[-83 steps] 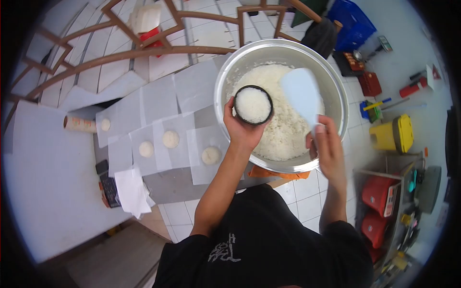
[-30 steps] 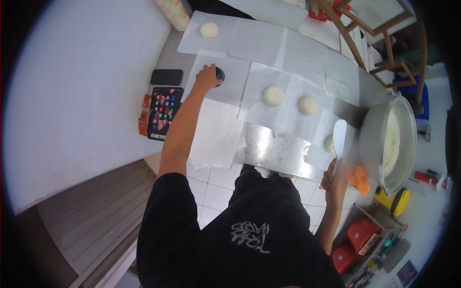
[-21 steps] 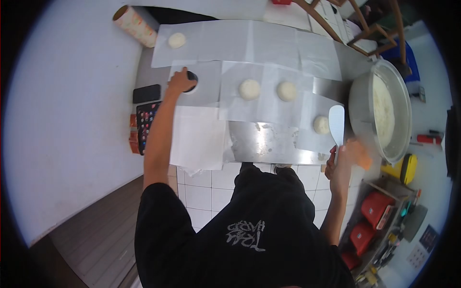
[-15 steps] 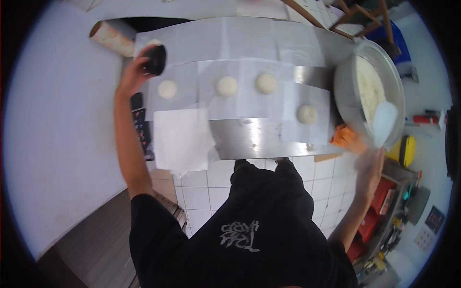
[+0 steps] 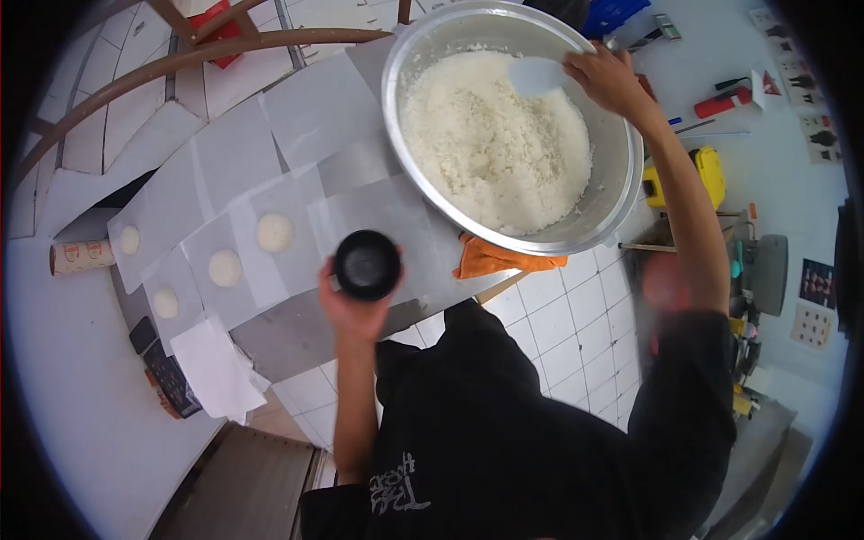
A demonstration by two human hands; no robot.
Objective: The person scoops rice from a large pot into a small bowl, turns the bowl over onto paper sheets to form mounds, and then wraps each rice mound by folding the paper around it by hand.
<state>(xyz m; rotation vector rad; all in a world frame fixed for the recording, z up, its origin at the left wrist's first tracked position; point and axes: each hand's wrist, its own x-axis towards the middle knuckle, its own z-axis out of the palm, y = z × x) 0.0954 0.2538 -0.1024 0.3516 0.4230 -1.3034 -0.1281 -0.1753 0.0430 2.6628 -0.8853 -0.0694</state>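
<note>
- big metal pot point(image 5: 610, 180) is holding a load of white rice point(image 5: 495, 144)
- black bowl point(image 5: 367, 265) is showing its dark inside, sitting in the left hand point(image 5: 354, 310), fingers curling round its sides
- right hand point(image 5: 607, 79) is gripping the white paddle point(image 5: 538, 76), fist closed, blade hanging over the rice

A smartphone point(image 5: 142, 335) and a tablet point(image 5: 170, 382) are laid side by side. On the pale wall point(image 5: 765, 180), a dark poster point(image 5: 817, 281) is mounted above a lighter one, and a red fire extinguisher point(image 5: 723, 103) is seen near a yellow container point(image 5: 711, 175). A red item point(image 5: 209, 15) is partly hidden by a curved brown frame point(image 5: 306, 37).
</note>
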